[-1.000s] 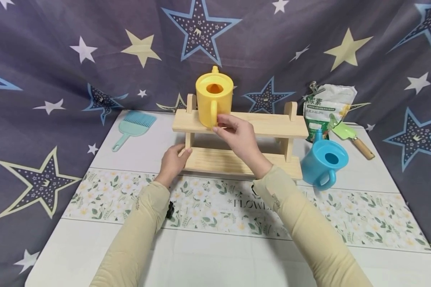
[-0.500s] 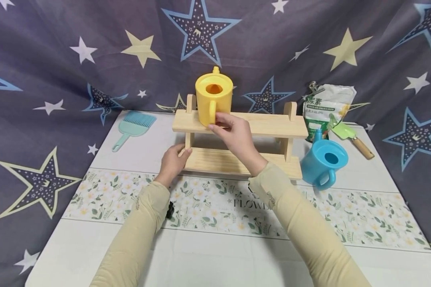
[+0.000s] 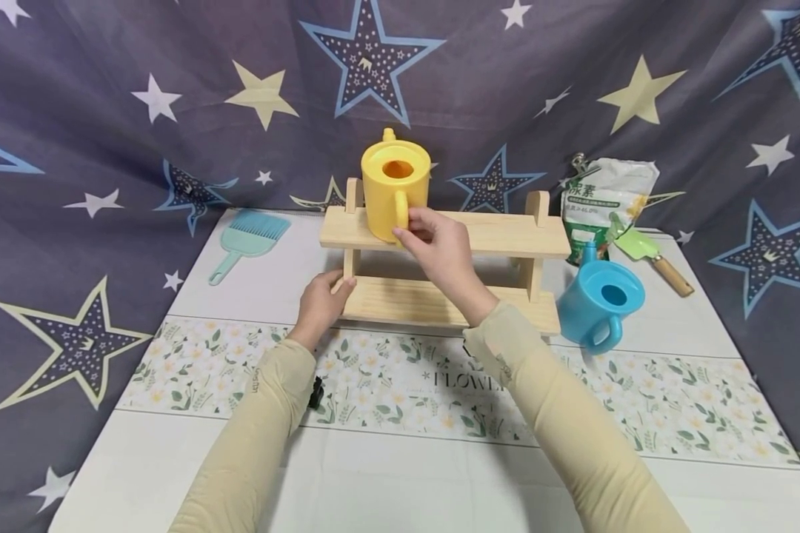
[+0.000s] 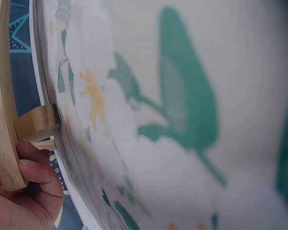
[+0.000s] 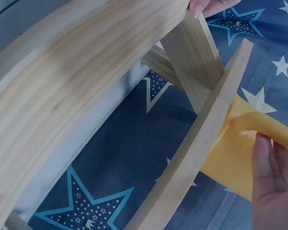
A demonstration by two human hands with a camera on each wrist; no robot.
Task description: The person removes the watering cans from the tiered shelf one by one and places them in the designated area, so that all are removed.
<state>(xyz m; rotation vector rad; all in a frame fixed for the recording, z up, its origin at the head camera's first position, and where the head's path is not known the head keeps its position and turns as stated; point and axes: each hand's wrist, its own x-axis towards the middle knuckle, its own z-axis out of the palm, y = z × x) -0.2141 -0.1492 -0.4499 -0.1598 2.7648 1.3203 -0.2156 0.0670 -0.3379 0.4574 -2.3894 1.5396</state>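
Note:
A yellow watering can (image 3: pixel 395 185) stands upright on the left part of the upper board of a small two-tier wooden shelf (image 3: pixel 500 231), its spout toward the back curtain. My right hand (image 3: pixel 443 252) pinches the can's handle (image 5: pixel 266 125) between thumb and fingers. At the shelf's lower left end, my left hand (image 3: pixel 321 305) grips the edge of the lower board. The left wrist view shows curled fingers (image 4: pixel 41 179) around the end of that wooden board (image 4: pixel 5 120).
A blue watering can (image 3: pixel 600 307) stands right of the shelf. Behind it are a clipped white and green bag (image 3: pixel 607 200) and a green trowel (image 3: pixel 647 252) with a wooden handle. A teal dustpan with a brush (image 3: pixel 248 240) lies at the back left.
The yellow can has turned slightly on the board: its spout has swung left and its handle right. The right hand keeps hold of the handle; the left hand stays put.

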